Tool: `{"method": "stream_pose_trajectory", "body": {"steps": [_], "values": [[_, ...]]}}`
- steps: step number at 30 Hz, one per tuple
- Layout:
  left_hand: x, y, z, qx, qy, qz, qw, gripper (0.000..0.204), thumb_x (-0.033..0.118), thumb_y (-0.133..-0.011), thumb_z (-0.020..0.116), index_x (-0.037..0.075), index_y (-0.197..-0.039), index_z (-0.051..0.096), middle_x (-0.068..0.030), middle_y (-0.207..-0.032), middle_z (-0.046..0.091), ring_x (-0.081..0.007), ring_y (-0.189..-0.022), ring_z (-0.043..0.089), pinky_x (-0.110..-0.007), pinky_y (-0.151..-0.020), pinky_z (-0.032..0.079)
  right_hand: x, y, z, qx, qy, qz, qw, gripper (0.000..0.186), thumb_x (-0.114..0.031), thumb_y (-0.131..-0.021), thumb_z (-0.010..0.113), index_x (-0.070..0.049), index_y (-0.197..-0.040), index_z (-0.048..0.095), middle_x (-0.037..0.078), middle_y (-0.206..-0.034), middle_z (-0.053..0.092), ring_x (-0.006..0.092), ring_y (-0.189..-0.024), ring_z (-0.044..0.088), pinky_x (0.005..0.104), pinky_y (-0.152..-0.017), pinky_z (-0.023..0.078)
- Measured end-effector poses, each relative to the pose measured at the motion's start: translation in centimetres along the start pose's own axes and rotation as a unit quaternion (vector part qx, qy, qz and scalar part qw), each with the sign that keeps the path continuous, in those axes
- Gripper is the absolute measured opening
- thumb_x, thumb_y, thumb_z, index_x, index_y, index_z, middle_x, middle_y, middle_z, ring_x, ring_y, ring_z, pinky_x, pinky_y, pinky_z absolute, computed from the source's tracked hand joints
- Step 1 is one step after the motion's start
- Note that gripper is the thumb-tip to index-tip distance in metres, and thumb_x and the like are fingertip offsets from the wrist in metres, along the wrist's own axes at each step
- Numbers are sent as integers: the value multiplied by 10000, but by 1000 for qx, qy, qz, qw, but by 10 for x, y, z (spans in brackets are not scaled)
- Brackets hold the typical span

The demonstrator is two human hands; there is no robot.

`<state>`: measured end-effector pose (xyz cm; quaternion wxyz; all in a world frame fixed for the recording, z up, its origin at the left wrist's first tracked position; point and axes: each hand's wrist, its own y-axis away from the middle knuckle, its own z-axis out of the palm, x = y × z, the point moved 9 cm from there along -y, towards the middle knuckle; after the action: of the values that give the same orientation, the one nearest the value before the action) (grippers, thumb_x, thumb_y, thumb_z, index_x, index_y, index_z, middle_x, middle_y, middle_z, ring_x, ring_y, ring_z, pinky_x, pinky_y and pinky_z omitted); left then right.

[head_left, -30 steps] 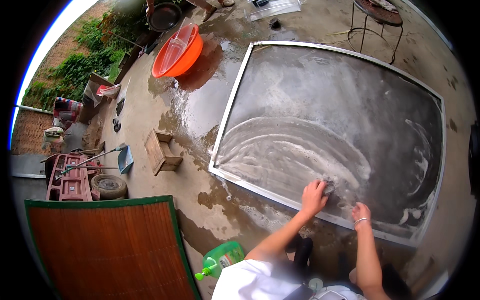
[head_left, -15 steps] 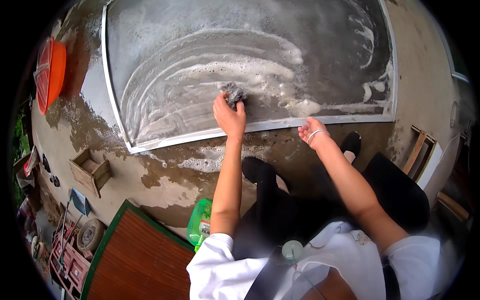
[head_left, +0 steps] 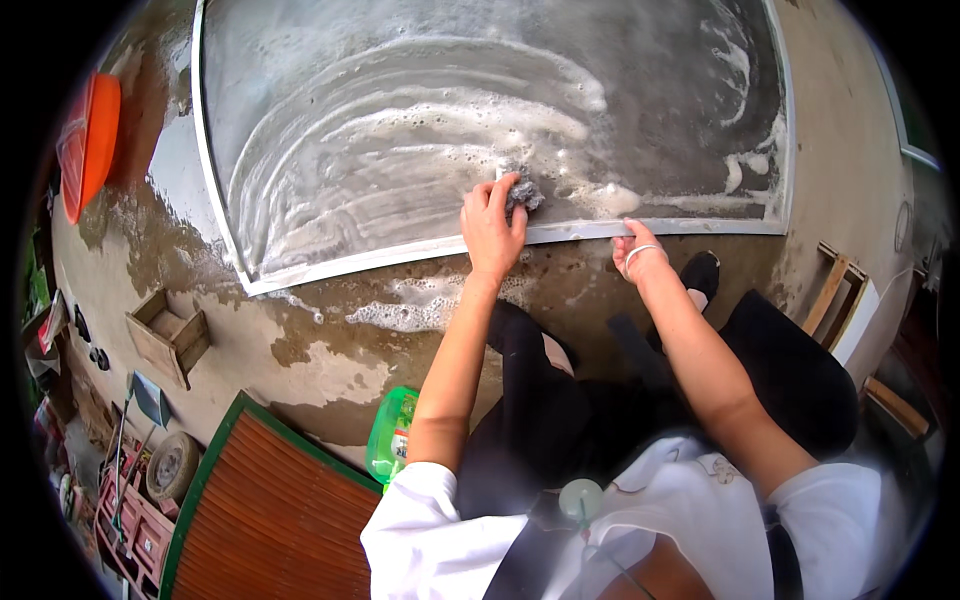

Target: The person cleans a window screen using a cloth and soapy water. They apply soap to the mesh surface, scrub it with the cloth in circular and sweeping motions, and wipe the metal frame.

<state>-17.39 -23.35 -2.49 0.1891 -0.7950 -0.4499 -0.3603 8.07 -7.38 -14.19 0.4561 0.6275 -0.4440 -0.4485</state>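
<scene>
A large dark mesh screen (head_left: 660, 120) in a pale metal frame (head_left: 380, 267) lies before me, streaked with curved bands of white suds (head_left: 470, 118). My left hand (head_left: 491, 228) is closed on a grey, shaggy scouring pad (head_left: 523, 194) and presses it against the soapy mesh close to the near frame bar. To its right, my right hand (head_left: 637, 247), with a pale bangle at the wrist, grips the near bar of the frame between thumb and fingers. Part of the pad is hidden under the left fingers.
On the left, an orange basin (head_left: 100, 140) leans beside the screen. A small wooden box (head_left: 170, 333) sits on the wet concrete. A green plastic bottle (head_left: 388, 435) stands beside my left arm, next to a reddish-brown ribbed panel (head_left: 270, 510). At right lies a wooden frame (head_left: 832, 295).
My left hand has moved the scouring pad to the right along the mesh, nearer the right hand. The right hand has come onto the frame bar.
</scene>
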Motion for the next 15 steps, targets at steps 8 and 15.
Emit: {"method": "stream_pose_trajectory", "body": {"steps": [8,15], "values": [[28,0,15,-22,31,26,999,401,71,-723,629,149,-1112,576,-89,-972,540,-293,-933,502,-396,-824,412,-16,12,7,-66,-50,-102,991,342,-292,-773,651,-81,-1014,532,80,-934,623,204,-814,610,351,-717,505],[25,-25,9,-21,-21,16,999,388,54,-732,636,132,-1108,581,-109,-985,559,-311,-913,507,-397,-824,406,-14,36,31,-159,-235,-48,958,525,-376,-796,613,-70,-1202,483,90,-1217,529,270,-1132,499,426,-990,392]]}}
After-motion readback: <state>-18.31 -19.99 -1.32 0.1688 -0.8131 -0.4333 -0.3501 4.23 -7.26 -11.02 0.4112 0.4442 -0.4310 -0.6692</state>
